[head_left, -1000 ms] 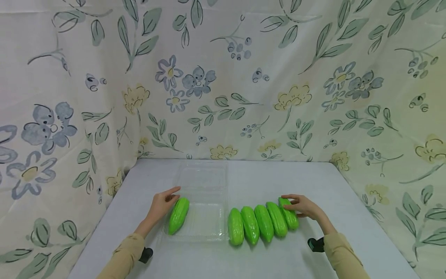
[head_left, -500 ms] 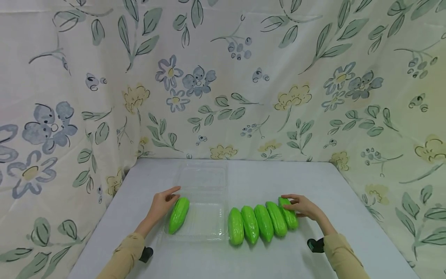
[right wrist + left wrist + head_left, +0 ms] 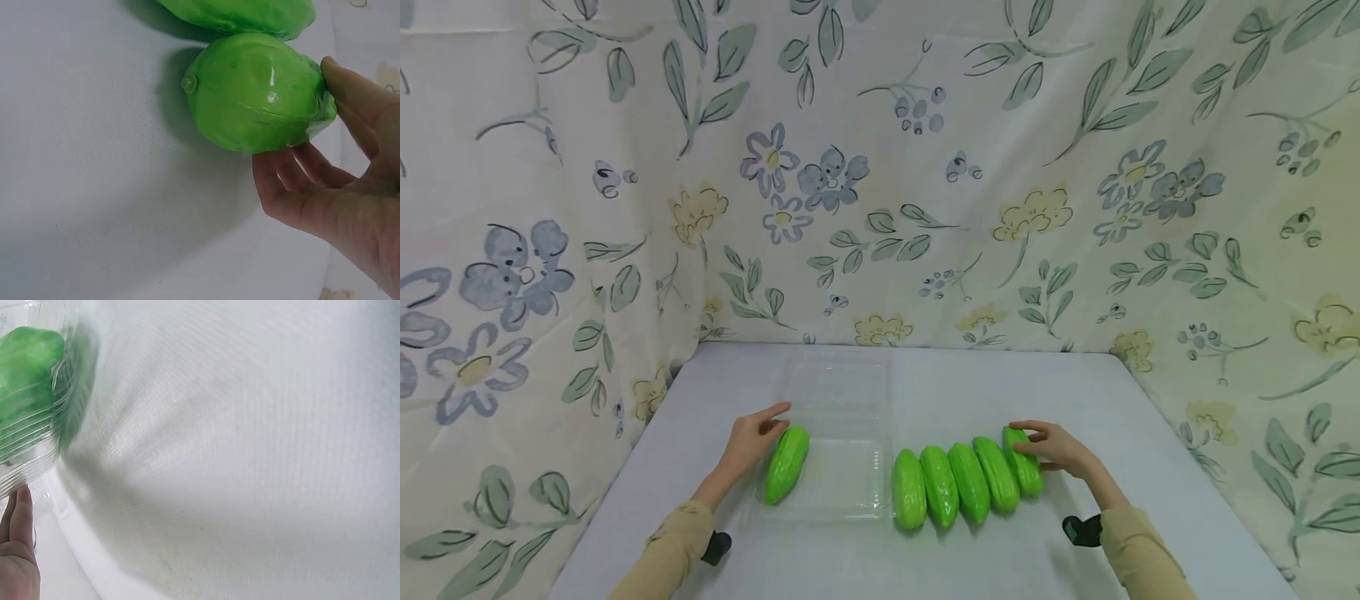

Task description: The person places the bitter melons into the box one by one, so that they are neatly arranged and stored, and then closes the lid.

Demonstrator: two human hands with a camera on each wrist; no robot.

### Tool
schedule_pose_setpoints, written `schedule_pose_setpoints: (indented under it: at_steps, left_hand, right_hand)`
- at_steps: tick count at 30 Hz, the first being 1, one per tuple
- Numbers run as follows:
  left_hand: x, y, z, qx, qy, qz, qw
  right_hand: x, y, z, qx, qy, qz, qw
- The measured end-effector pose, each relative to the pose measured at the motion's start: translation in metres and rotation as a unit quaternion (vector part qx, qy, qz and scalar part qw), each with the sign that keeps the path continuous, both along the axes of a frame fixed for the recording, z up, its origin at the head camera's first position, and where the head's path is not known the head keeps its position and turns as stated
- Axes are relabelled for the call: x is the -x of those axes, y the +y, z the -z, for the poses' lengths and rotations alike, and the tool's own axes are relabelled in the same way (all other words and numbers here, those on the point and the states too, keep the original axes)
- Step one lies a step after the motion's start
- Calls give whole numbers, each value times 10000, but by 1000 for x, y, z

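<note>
A clear plastic clamshell box point(image 3: 844, 479) lies opened on the table, with one glossy green cucumber point(image 3: 787, 467) along the left side of its near half. My left hand point(image 3: 752, 440) is beside that side; in the left wrist view its straight fingers point(image 3: 22, 515) reach the box's ribbed wall point(image 3: 31, 434). To the right of the box, several more cucumbers point(image 3: 940, 487) stand side by side in a row. My right hand point(image 3: 1062, 448) holds the rightmost cucumber point(image 3: 1027, 475), thumb on one side and fingers on the other, as the right wrist view shows.
The box's other half, its lid point(image 3: 838, 379), lies flat toward the back of the white table point(image 3: 1000, 383). A floral cloth point(image 3: 880, 167) hangs behind and at both sides. Each wrist wears a small black device point(image 3: 1081, 530).
The head view has shifted very slightly. Both hands, the box and the cucumbers stay where they were.
</note>
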State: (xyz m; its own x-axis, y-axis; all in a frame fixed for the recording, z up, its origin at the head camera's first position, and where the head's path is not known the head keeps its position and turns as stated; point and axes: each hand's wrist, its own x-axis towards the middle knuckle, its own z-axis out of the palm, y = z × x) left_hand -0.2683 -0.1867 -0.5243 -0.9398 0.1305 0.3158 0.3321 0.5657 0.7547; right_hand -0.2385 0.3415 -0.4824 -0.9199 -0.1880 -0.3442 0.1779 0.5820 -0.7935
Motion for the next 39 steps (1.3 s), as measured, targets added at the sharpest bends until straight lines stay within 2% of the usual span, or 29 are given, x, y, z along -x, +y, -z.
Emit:
schedule_pose_setpoints:
  at_steps: [7,13,22,31,39]
  left_hand:
    - [1,5,-4,70,-196,54,9998]
    - [3,4,-5,166,-159,55,9997]
    - [1,1,-8,198,-39,117,9997]
    - [1,0,-5,199,25,124,9997]
    - [1,0,-4,167,-59,33,9998]
  right_hand:
    - [-1,7,-6,68,-1,175,9998]
    - [-1,8,-10,221,23,401,9989]
    - [1,12,-9,395,141,707,9966]
    - [0,14,-12,661,189,924,9933]
    - [-1,13,-8,771,166,1193,9897]
